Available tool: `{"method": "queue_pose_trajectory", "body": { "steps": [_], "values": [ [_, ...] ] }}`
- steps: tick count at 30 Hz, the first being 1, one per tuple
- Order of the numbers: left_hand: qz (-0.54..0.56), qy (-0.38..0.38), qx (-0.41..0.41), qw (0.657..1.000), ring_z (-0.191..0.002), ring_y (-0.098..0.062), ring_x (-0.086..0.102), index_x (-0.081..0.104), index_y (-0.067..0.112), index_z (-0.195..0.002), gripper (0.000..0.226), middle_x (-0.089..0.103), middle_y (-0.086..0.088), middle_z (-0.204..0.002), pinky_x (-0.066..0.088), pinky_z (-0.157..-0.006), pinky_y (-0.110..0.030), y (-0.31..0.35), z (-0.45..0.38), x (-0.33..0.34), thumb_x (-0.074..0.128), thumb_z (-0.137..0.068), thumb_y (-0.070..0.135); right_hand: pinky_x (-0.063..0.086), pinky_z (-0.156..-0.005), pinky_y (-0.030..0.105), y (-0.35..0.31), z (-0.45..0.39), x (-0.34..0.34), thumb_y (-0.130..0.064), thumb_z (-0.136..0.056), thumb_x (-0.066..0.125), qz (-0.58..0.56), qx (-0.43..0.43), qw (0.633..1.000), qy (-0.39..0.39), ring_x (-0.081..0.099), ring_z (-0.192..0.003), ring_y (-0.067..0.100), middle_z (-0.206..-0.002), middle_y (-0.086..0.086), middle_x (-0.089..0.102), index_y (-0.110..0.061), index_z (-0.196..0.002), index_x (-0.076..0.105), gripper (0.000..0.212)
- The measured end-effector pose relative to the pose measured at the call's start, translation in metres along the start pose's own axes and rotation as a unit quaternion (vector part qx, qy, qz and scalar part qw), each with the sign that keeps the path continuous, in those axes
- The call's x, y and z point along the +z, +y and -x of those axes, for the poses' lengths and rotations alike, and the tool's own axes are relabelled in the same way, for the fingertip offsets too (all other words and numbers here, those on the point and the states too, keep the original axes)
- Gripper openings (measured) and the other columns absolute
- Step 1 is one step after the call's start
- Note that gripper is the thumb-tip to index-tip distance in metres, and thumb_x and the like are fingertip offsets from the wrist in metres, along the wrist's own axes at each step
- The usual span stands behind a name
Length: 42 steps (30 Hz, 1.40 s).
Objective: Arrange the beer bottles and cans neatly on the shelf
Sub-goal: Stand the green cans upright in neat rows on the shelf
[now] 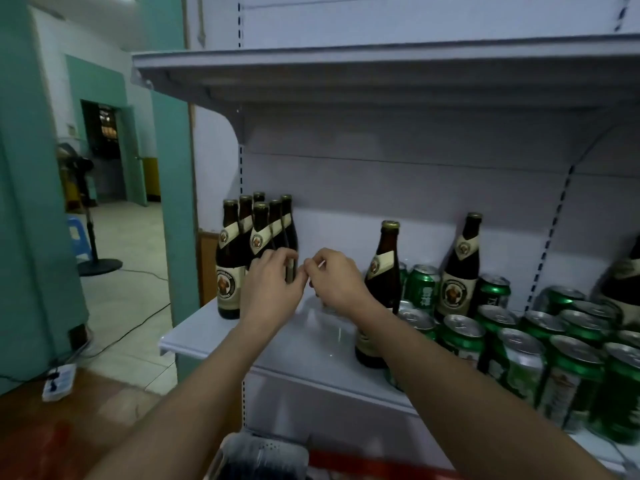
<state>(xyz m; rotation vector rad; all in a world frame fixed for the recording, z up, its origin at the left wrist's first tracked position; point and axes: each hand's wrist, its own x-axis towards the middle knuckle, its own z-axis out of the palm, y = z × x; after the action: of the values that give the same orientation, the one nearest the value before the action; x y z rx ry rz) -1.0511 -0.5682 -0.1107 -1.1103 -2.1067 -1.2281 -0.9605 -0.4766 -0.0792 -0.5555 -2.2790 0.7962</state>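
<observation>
On a white shelf (311,344) at about chest height, six dark beer bottles (254,244) with cream labels stand upright in a tight cluster at the far left end. Both hands reach out over the bare middle of the shelf, just right of that cluster. The left hand (272,284) has its fingers curled in front of the cluster's right-hand bottles; whether it grips one cannot be told. The right hand (332,278) is close beside it, fingertips nearly meeting the left's, fingers bent and loosely pinched, and no object can be made out in it.

Just right of the right wrist stands a single bottle (382,282) near the shelf's front edge. A further bottle (460,268) stands upright farther back and to the right, and part of another shows at the far right edge. Around and in front of these, many green cans (519,355) with silver tops crowd the right half of the shelf, upright and loosely grouped.

An upper shelf (346,67) spans above. To the left, a doorway opens onto a tiled floor (121,289) with a standing fan (86,216) and a power strip (59,381).
</observation>
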Motion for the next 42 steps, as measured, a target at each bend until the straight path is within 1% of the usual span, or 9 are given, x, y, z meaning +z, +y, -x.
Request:
{"method": "queue_pose_trajectory", "body": {
  "steps": [5,15,18,22,26,29,33,38,42],
  "values": [
    [-0.010,-0.021,0.052,0.998,-0.101,-0.019,0.059,0.066,0.023,-0.119,0.035,0.065,0.001,-0.112,0.052,-0.082,-0.038,0.065,-0.015,-0.030,0.052,-0.095,0.044,0.051,-0.067,0.034,-0.023,0.025,-0.071,-0.036,-0.099,0.049,0.032,-0.040,0.998,0.047,0.065,-0.076,0.022,-0.079,0.002,0.067,-0.015,-0.091,0.064,0.026],
    [-0.035,-0.117,0.131,0.984,-0.106,-0.018,0.057,0.064,0.029,-0.118,0.043,0.062,0.003,-0.121,0.049,-0.082,-0.036,0.198,-0.015,-0.027,0.044,-0.094,0.060,0.051,-0.065,0.039,-0.008,0.086,-0.219,-0.037,-0.098,0.050,0.163,-0.029,0.982,0.090,0.062,-0.072,0.025,-0.079,0.002,0.067,-0.018,-0.084,0.061,0.026],
    [-0.043,-0.161,0.150,0.975,-0.108,-0.019,0.055,0.063,0.032,-0.118,0.046,0.060,0.004,-0.124,0.049,-0.082,-0.037,0.236,-0.005,-0.002,0.041,-0.093,0.064,0.050,-0.062,0.037,0.020,0.109,-0.260,-0.038,-0.099,0.050,0.212,0.007,0.972,0.098,0.062,-0.072,0.027,-0.078,0.006,0.066,-0.012,-0.089,0.065,0.031],
    [-0.036,-0.220,0.178,0.958,-0.091,-0.016,0.057,0.063,0.035,-0.117,0.047,0.063,0.004,-0.121,0.044,-0.073,-0.032,0.286,0.013,0.044,0.039,-0.092,0.067,0.056,-0.072,0.040,0.066,0.139,-0.315,-0.046,-0.099,0.049,0.269,0.055,0.956,0.100,0.061,-0.076,0.023,-0.088,0.004,0.068,-0.019,-0.097,0.064,0.031],
    [-0.011,-0.270,0.182,0.946,-0.096,-0.015,0.059,0.063,0.037,-0.119,0.048,0.064,0.005,-0.121,0.048,-0.076,-0.031,0.333,0.024,0.094,0.040,-0.092,0.069,0.055,-0.072,0.038,0.118,0.161,-0.370,-0.047,-0.100,0.048,0.303,0.093,0.942,0.109,0.062,-0.079,0.021,-0.094,0.003,0.068,-0.022,-0.102,0.061,0.028],
    [-0.002,-0.289,0.197,0.937,-0.094,-0.013,0.056,0.064,0.036,-0.121,0.048,0.065,0.005,-0.121,0.042,-0.067,-0.026,0.368,0.027,0.130,0.041,-0.093,0.068,0.052,-0.070,0.036,0.155,0.174,-0.411,-0.045,-0.100,0.048,0.331,0.111,0.930,0.116,0.061,-0.082,0.024,-0.098,0.006,0.069,-0.020,-0.103,0.061,0.028],
    [0.033,-0.313,0.201,0.928,-0.094,-0.016,0.058,0.064,0.036,-0.116,0.046,0.066,0.006,-0.110,0.050,-0.081,-0.034,0.411,0.036,0.174,0.040,-0.093,0.067,0.056,-0.078,0.044,0.196,0.191,-0.460,-0.044,-0.101,0.048,0.330,0.138,0.926,0.122,0.063,-0.084,0.025,-0.099,0.005,0.069,-0.021,-0.106,0.062,0.027],
    [0.081,-0.320,0.200,0.922,-0.093,-0.013,0.060,0.066,0.035,-0.113,0.041,0.067,0.011,-0.105,0.053,-0.086,-0.037,0.463,0.064,0.216,0.043,-0.094,0.063,0.055,-0.072,0.038,0.237,0.206,-0.507,-0.041,-0.099,0.050,0.337,0.149,0.921,0.127,0.064,-0.077,0.022,-0.089,0.002,0.070,-0.022,-0.100,0.062,0.022],
    [0.102,-0.323,0.203,0.919,-0.086,-0.006,0.059,0.065,0.038,-0.109,0.036,0.064,0.015,-0.097,0.053,-0.077,-0.030,0.506,0.090,0.239,0.048,-0.091,0.064,0.048,-0.064,0.035,0.264,0.212,-0.541,-0.039,-0.099,0.051,0.349,0.138,0.919,0.125,0.061,-0.077,0.022,-0.086,0.001,0.067,-0.022,-0.095,0.063,0.021]
  ]
}}
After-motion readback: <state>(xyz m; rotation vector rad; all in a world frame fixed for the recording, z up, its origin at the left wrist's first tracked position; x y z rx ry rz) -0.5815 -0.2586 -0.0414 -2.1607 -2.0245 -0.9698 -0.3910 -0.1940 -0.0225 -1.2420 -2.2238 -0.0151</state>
